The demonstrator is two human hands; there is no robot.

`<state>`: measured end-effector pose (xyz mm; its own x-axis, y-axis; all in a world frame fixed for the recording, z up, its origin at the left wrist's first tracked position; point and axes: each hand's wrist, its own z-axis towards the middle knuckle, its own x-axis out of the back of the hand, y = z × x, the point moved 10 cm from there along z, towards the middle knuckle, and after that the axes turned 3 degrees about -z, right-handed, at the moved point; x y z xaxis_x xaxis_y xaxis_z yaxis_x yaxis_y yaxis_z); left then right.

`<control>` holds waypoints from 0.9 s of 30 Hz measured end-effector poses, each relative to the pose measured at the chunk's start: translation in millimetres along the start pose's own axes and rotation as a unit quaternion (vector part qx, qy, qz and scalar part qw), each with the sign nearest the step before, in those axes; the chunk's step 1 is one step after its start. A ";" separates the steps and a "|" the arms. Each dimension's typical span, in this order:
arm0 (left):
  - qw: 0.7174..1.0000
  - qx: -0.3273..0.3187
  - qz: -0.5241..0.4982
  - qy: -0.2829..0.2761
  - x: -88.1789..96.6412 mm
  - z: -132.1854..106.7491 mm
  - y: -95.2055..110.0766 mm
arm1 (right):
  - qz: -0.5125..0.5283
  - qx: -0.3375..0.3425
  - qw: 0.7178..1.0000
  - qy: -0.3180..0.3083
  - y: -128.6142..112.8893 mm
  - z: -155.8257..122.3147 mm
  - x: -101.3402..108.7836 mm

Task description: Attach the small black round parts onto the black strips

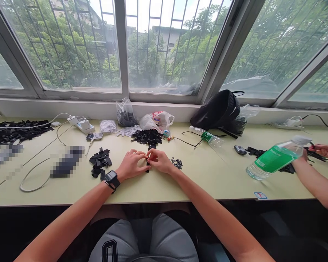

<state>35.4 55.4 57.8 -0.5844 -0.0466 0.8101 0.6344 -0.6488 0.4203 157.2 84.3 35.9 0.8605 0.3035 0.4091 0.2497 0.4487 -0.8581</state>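
Note:
My left hand [130,164] and my right hand [161,162] meet over the table, fingertips pinched together on a short black strip [148,170]. The strip's lower end shows below the fingers; whatever small part sits between the fingertips is hidden. Just beyond the hands lies a heap of black strips [147,137]. Beside my right hand are several small black ring-like pieces [177,163] scattered in a loose cluster. To the left of my left hand rests a second, smaller pile of black strips [100,162].
A water bottle [276,160] with a green label stands at the right, near a co-worker's hands [326,151]. Another bottle [207,137] lies behind, by eyeglasses [191,143] and a black bag [217,111]. Cables and a power strip [83,125] occupy the left.

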 end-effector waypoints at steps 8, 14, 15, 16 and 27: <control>1.000 0.005 -0.007 0.000 -1.8 0.5 -2.5 | -0.020 -0.014 1.000 0.003 6.9 5.5 1.3; 1.000 0.000 -0.014 0.001 -2.2 0.1 -3.1 | -0.083 0.000 0.996 -0.009 7.2 14.5 2.1; 1.000 -0.001 -0.013 0.003 -2.0 0.0 -3.1 | -0.090 0.003 0.996 -0.013 6.7 15.7 1.8; 1.000 -0.002 -0.012 0.005 -1.7 -0.1 -3.1 | -0.094 0.007 0.995 -0.018 6.2 16.5 1.3; 0.999 -0.015 -0.036 0.032 5.6 0.4 -1.2 | -0.087 0.047 0.995 0.001 -2.4 0.7 -2.1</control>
<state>31.6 56.3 62.0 -0.6604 -0.0466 0.7495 0.5739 -0.6750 0.4637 154.5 83.1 37.3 0.8089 0.2117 0.5485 0.3534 0.5705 -0.7414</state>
